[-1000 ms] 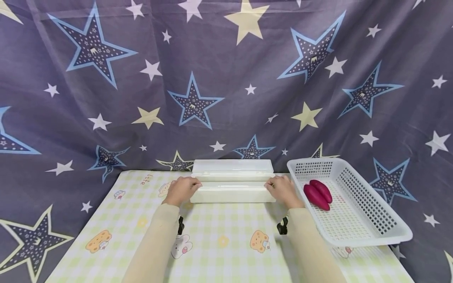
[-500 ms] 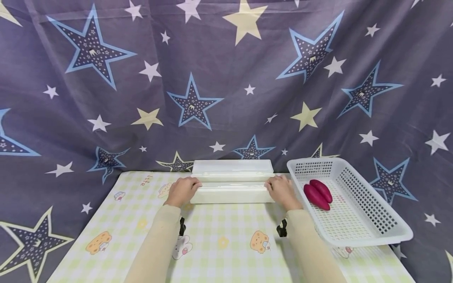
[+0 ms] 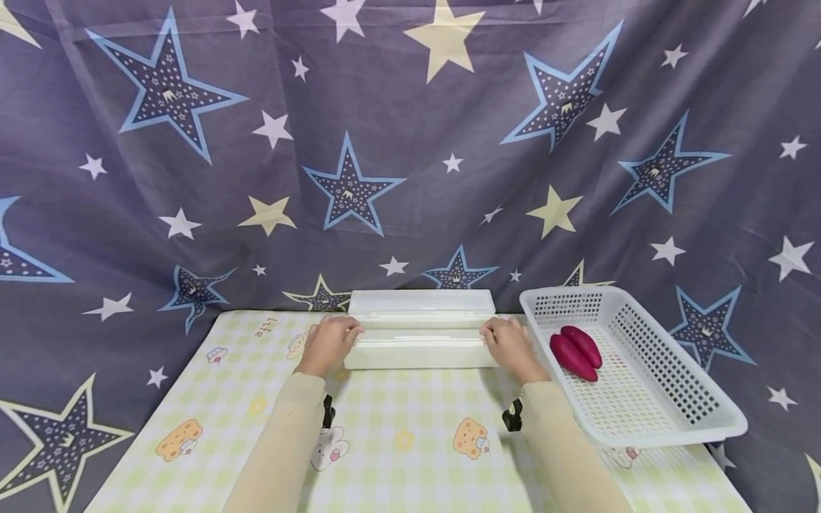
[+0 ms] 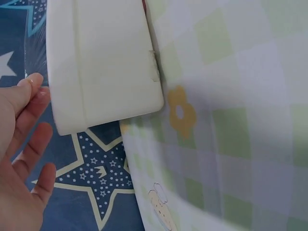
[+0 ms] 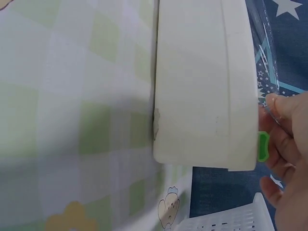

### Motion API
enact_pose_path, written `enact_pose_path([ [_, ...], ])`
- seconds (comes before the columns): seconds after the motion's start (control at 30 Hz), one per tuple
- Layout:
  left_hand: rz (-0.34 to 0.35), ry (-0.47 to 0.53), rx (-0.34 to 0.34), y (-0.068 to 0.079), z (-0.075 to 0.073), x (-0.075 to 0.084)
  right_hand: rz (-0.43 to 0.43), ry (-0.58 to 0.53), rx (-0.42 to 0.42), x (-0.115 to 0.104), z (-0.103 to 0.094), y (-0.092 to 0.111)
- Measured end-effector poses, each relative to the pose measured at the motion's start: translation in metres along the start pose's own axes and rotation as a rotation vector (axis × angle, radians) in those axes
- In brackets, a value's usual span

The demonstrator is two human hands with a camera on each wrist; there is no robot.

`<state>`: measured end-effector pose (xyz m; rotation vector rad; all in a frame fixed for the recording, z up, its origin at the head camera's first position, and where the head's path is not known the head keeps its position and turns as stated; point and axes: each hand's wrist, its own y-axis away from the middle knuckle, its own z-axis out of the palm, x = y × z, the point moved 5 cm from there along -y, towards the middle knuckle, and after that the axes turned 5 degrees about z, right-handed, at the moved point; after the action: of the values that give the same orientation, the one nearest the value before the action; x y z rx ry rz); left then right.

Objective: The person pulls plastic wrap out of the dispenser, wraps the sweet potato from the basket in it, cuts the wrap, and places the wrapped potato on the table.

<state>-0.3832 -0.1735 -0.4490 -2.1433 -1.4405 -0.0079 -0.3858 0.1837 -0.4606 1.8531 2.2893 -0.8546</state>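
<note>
A long white cling film dispenser [image 3: 420,354] stands at the table's back edge, its pale lid [image 3: 422,300] raised behind. My left hand [image 3: 328,345] is at the dispenser's left end. In the left wrist view its thumb and index finger pinch the edge of clear cling film [image 4: 36,53], the other fingers spread apart. At the opposite end, my right hand [image 3: 513,349] pinches the film's other side, a clear creased strip [image 5: 265,43] in the right wrist view. A small green piece [image 5: 263,147] sticks out from the dispenser's end beside the right fingers.
A white perforated basket [image 3: 695,420] stands at the right, close to my right forearm, with two purple-red sweet potatoes [image 3: 574,358] in it. A checked cloth [image 3: 404,470] covers the table. Behind hangs a dark star-patterned curtain [image 3: 410,107].
</note>
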Motion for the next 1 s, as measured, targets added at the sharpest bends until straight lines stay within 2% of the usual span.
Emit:
enact_pose_path([
  [0.1, 0.021, 0.05, 0.013, -0.0009, -0.0021, 0.0006, -0.013, -0.027, 0.028, -0.0006, -0.0028, -0.0009],
  [0.27, 0.035, 0.136, -0.002, -0.0022, -0.0028, 0.0004, -0.037, -0.074, 0.067, -0.0009, -0.0061, -0.0016],
  [0.53, 0.052, 0.162, 0.009, 0.0001, -0.0014, 0.0019, -0.068, -0.152, 0.104, -0.0021, -0.007, 0.0043],
  [0.77, 0.018, 0.198, 0.008, 0.0024, -0.0033, 0.0016, -0.024, -0.235, 0.083, 0.0004, -0.0075, 0.0037],
  [1.0, -0.02, 0.282, -0.037, 0.0029, -0.0021, -0.0009, 0.026, -0.273, 0.011, 0.0022, -0.0087, 0.0019],
])
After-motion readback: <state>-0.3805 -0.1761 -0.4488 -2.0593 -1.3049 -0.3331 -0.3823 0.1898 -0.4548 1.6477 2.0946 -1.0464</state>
